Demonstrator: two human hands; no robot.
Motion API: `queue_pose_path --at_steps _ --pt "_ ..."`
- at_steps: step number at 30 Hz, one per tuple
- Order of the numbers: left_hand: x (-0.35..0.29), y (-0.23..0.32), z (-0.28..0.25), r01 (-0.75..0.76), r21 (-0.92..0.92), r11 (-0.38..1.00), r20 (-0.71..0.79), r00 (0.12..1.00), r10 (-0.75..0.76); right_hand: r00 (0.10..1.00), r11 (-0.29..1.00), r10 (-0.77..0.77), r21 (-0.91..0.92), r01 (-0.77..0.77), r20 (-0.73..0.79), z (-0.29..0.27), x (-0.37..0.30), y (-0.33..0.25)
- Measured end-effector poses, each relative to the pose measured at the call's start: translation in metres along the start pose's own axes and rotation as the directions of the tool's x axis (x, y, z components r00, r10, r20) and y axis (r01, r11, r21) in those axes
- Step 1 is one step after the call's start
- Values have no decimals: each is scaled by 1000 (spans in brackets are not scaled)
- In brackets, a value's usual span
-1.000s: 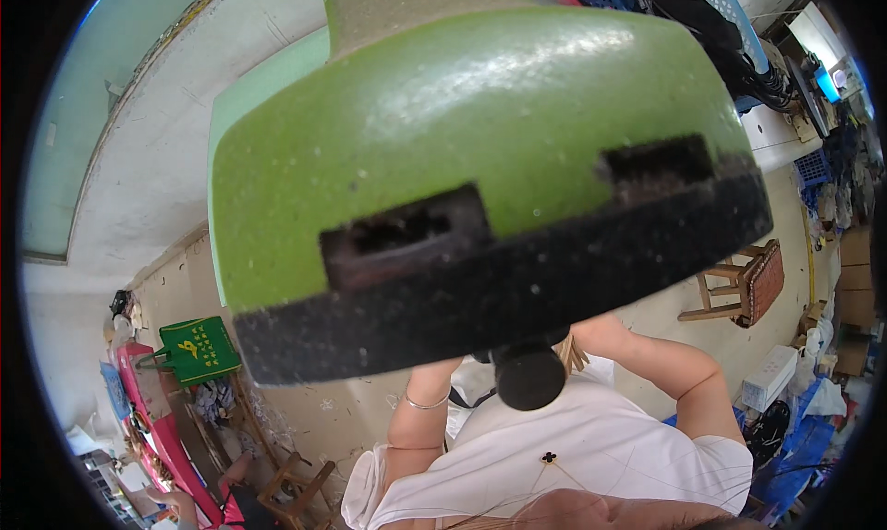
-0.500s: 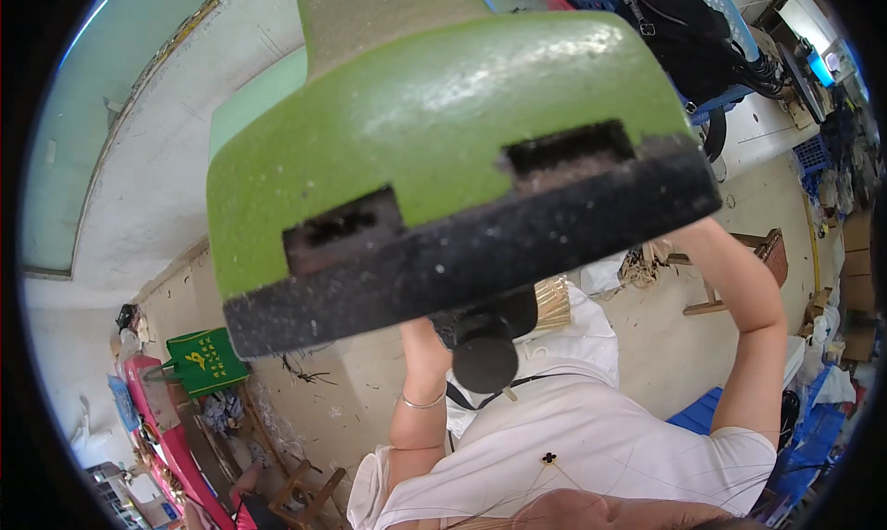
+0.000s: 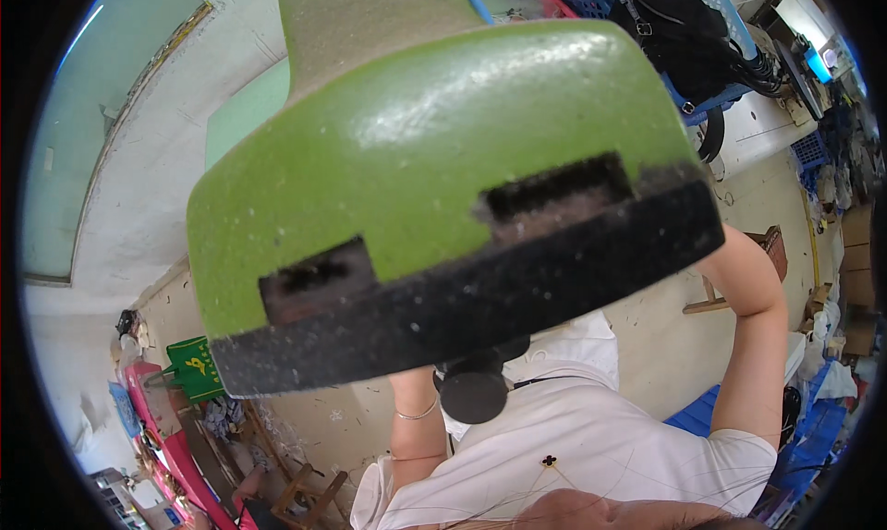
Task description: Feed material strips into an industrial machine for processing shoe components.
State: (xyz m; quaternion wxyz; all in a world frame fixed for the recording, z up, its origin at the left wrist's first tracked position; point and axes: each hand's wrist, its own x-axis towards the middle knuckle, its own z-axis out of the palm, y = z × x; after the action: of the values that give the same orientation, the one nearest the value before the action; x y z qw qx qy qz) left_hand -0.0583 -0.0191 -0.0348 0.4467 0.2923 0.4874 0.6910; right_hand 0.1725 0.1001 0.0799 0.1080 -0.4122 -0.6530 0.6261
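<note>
A large green machine part with a black lower edge and two rectangular slots fills the middle of the head view. Beneath it a round black knob sticks out toward my white shirt. My left forearm, with a thin bracelet near the wrist, runs up behind the black edge. From the other side my bent right forearm goes behind the part's right end. Both of my hands are hidden behind it, so what they hold or touch does not show.
A green bag hangs by a pink table at left. Wooden stools stand at lower left and right. A black bag lies on blue baskets at upper right. Boxes and clutter line the right wall.
The green machine part sits lower and slightly farther left in the picture. It now covers a tan bundle and pale strands that showed beneath it before. My forearms have barely moved.
</note>
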Motion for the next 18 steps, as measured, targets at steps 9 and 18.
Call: queue_pose_path --at_steps 9,18 --pt "2 22 -28 -183 -76 980 -377 915 142 923 922 -384 -48 384 20 9 29 29" --pt "6 41 -87 -223 -30 974 -357 913 198 953 936 -294 -222 272 -71 27 30 26"
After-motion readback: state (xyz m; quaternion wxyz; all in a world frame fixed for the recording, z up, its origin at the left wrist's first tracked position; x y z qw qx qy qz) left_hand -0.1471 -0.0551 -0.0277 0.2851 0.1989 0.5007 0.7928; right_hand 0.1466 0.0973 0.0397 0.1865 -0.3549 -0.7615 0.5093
